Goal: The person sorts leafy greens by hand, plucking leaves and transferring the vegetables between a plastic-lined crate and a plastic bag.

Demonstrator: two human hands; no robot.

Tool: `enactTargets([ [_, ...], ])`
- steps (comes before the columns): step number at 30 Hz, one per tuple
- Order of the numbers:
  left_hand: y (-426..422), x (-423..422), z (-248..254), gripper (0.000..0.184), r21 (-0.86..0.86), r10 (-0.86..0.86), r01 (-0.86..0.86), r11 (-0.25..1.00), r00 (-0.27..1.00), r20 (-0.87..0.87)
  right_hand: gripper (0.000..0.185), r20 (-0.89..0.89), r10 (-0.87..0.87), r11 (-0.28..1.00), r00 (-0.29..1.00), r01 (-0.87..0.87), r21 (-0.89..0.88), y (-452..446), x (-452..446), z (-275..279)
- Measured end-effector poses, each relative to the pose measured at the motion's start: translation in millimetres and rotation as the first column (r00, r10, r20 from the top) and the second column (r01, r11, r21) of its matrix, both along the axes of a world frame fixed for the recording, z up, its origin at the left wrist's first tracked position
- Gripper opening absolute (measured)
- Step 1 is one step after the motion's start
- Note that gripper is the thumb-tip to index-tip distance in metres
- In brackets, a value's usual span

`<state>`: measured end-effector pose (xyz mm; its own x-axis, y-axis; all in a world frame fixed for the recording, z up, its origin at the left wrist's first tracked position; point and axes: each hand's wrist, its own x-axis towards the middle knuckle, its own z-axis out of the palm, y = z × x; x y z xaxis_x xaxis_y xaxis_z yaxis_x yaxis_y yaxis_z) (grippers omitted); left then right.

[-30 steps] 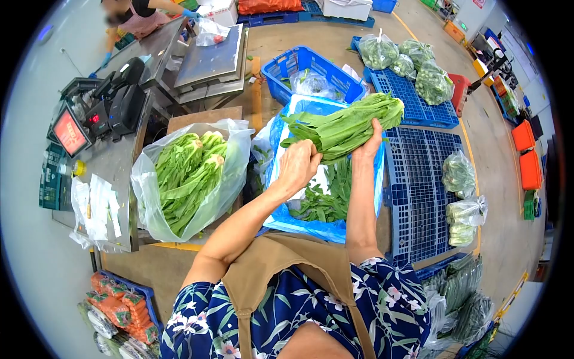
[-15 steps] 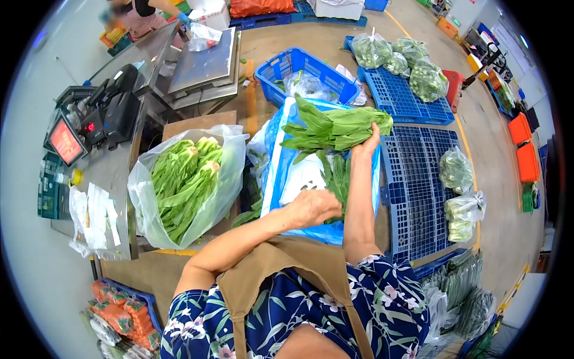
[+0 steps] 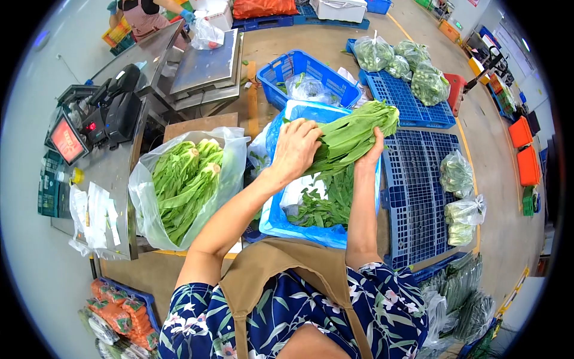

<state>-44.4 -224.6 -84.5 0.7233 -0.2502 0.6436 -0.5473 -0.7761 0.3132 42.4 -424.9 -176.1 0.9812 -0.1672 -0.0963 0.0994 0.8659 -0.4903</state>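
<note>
A bunch of long-leaved lettuce (image 3: 347,137) is held above a box lined with blue plastic (image 3: 272,209). My right hand (image 3: 372,147) wraps the pale stem end from below. At the leafy end, my left hand (image 3: 299,146) has its fingers curled over the leaves, partly hiding them. Loose green leaves (image 3: 329,200) lie inside the box beneath, beside some white material. To the left of it, an open clear plastic bag (image 3: 143,191) holds several lettuce heads (image 3: 188,185) with their cut stems upward.
A blue crate (image 3: 284,64) with plastic bags stands behind the box. Blue pallets (image 3: 418,197) on the right carry bagged vegetables (image 3: 430,84). On the left are a metal table (image 3: 122,203), a scale screen (image 3: 66,139) and a weighing platform (image 3: 203,63). A co-worker (image 3: 143,18) handles a bag behind.
My left hand has risen from low over the box to the leafy end of the lettuce. The bunch has tilted, its leaves now pointing down-left, and more of the box's contents shows.
</note>
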Motion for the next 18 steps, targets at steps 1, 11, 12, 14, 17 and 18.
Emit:
enactTargets([
  [1, 5, 2, -6, 0.015, 0.053, 0.014, -0.011, 0.999, 0.998, -0.066, 0.051, 0.008, -0.009, 1.000, 1.000, 0.009, -0.023, 2, -1, 1],
  [11, -3, -16, -15, 0.011, -0.429, -0.428, 0.198, 0.881, 0.719, -0.547, 0.050, -0.017, 0.006, 1.000, 1.000, -0.006, -0.023, 9, 0, 7],
  [12, -7, -25, -23, 0.010, -0.480, -0.522, 0.287, 0.829, 0.704, -0.481, 0.050, -0.033, -0.007, 1.000, 0.999, 0.007, -0.003, 6, 4, 3],
  [14, -12, -51, -19, 0.009, -0.443, -0.584, 0.384, 0.810, 0.599, -0.549, 0.050, -0.057, -0.039, 0.998, 0.998, 0.041, 0.039, -7, 21, -15],
  [17, -14, -69, -50, 0.020, -0.347, -0.561, 0.475, 0.809, 0.445, -0.698, 0.054, 0.191, -0.068, 0.997, 0.979, 0.075, -0.029, -26, 31, -54],
  [18, -14, -73, -72, 0.025, -0.258, -0.525, 0.503, 0.825, 0.512, -0.680, 0.051, 0.226, -0.083, 0.996, 0.971, 0.089, -0.017, -24, 29, -56],
])
